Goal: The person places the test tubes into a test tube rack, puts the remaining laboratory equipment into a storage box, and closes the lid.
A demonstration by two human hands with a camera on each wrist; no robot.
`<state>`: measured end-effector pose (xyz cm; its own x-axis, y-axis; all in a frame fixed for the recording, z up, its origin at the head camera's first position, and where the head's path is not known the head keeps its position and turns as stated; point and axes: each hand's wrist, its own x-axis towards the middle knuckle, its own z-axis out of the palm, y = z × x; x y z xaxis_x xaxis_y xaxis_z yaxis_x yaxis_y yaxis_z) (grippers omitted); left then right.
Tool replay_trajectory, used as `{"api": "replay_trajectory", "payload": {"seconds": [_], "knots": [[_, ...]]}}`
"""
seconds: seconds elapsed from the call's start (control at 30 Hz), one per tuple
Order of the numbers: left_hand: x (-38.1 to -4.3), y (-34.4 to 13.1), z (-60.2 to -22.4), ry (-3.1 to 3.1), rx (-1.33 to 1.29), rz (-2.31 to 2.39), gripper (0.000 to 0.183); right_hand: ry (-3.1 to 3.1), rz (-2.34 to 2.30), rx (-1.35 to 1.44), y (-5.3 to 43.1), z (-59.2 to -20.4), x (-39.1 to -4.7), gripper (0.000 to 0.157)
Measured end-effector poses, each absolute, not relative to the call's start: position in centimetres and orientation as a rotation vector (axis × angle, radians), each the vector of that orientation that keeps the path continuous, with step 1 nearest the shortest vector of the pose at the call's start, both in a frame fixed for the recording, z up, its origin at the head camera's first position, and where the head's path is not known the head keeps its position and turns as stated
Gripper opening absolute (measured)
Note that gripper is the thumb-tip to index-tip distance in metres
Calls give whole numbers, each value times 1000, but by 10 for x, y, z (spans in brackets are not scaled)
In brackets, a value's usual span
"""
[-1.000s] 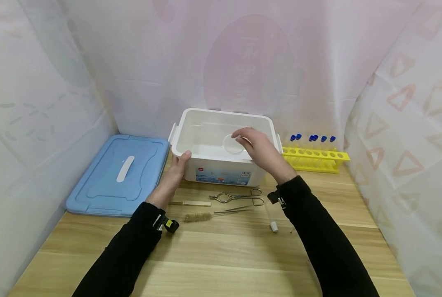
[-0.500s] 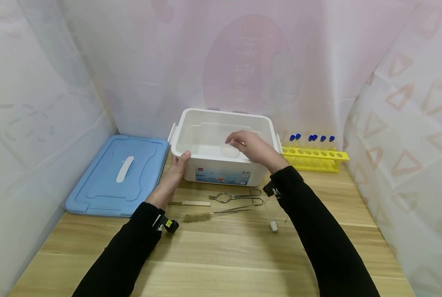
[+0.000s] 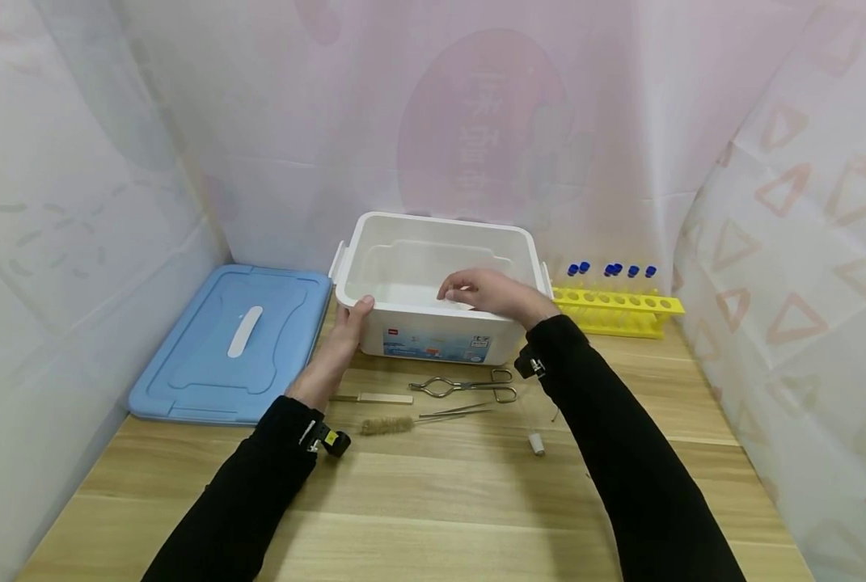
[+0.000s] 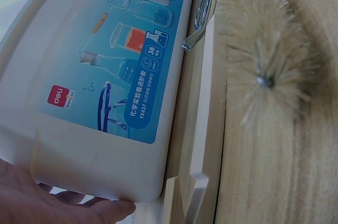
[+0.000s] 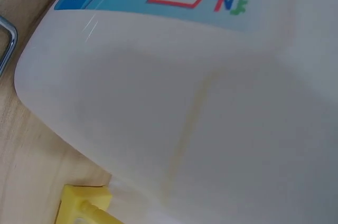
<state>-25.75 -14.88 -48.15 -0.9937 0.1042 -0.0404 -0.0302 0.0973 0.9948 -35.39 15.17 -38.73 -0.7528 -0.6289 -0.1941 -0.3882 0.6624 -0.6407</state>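
A white plastic storage box [image 3: 443,333], lidless and bearing a blue label, stands at the middle back. My left hand [image 3: 336,347] grips its near left corner, thumb at the rim; fingers of that hand lie along the box side in the left wrist view. My right hand [image 3: 492,293] reaches over the front rim into the box. Its fingers pinch a clear round dish [image 3: 456,305], mostly hidden now behind the rim and fingers. The right wrist view shows only the box's outer wall [image 5: 132,92], not the hand.
A blue lid [image 3: 229,347] lies left. In front of the box lie tongs [image 3: 440,387], tweezers [image 3: 450,414], a test tube brush [image 3: 387,426], a wooden strip [image 3: 385,398] and a white-ended piece [image 3: 537,444]. A yellow rack [image 3: 614,302] with several blue-capped tubes stands right.
My right hand has moved down and slightly left, lowering the clear round dish deeper into the box. My left hand stays at the box corner.
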Motion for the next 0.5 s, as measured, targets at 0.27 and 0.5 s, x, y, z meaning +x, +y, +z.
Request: {"api": "replay_trajectory", "payload": {"seconds": [0.27, 0.5], "knots": [[-258, -147, -482, 2241, 70, 2067, 98, 2425, -613, -890, 154, -388, -359, 31], [-256, -148, -481, 2237, 70, 2068, 100, 2349, -597, -782, 154, -387, -358, 25]]}}
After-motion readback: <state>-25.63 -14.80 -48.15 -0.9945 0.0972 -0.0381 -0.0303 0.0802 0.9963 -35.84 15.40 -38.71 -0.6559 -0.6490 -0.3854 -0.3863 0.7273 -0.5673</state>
